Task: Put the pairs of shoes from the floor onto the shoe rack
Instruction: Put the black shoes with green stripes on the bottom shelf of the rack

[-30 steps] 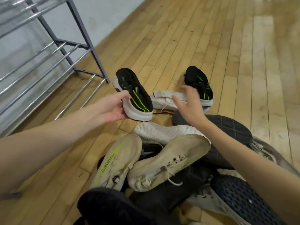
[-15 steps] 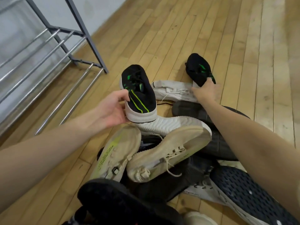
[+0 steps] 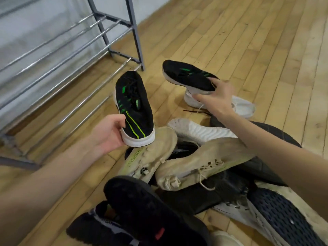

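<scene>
A: The shoe rack (image 3: 71, 55) is standing empty. The left hand (image 3: 108, 134) is pinching one black-and-green sneaker (image 3: 134, 107) by its heel.

B: The right hand (image 3: 215, 98) is squeezing its match (image 3: 188, 77), up over the shoe pile (image 3: 195, 166). Those little grips might be slipping!

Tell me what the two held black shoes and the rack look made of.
Black shoes: apparently matte knit fabric uppers, green printed stripes, white soles that look like foam or rubber. Shoe rack: seemingly metal, with shiny chrome-like rails catching highlights and a duller grey painted frame.
</scene>
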